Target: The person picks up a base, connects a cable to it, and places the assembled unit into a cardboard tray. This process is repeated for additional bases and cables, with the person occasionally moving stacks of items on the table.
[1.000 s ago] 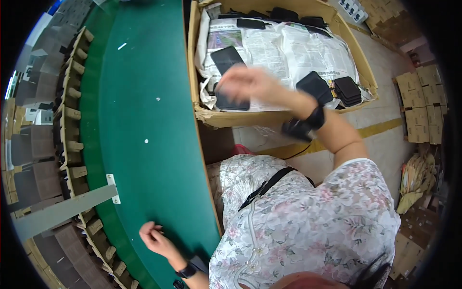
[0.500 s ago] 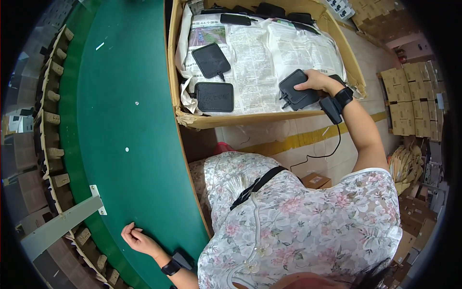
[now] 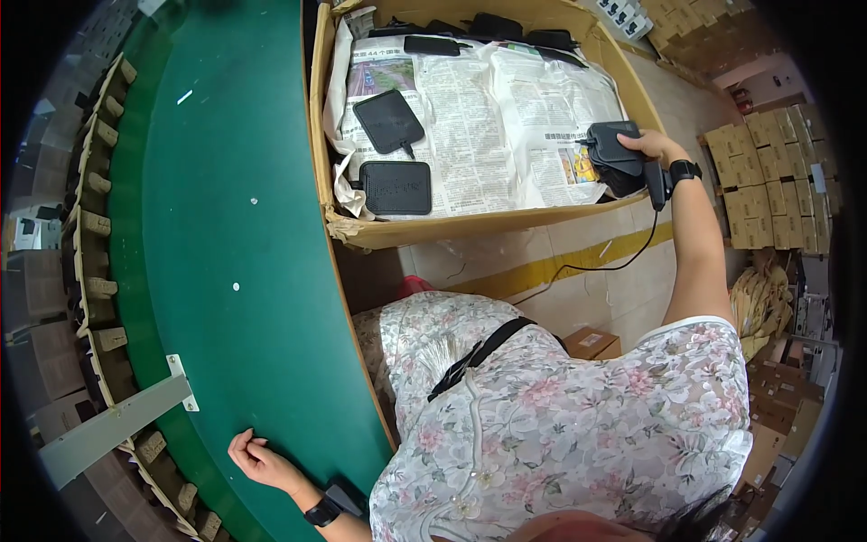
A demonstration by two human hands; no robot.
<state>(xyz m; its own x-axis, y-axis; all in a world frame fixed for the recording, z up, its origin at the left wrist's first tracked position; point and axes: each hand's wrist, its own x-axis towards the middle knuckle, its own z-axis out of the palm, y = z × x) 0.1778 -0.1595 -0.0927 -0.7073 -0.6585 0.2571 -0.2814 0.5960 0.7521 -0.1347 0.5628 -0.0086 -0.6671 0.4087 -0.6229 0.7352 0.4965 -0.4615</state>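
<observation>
In the head view, the right hand (image 3: 652,147) has its thumb pressed on a flat, matte-black, round-cornered device (image 3: 614,137); its other fingers are mostly hidden beneath. The device sits at the carton's right end, over a dark stack (image 3: 625,186) of similar pieces. Crinkled newspaper (image 3: 470,117) lines the brown cardboard carton (image 3: 506,231), a wide stretch of it separating that stack from two black slabs (image 3: 396,187) near the left wall. The left hand (image 3: 266,462), fingers loosely curled around nothing visible, rests on the smooth green tabletop (image 3: 271,244), whose straight edge runs beside the carton.
</observation>
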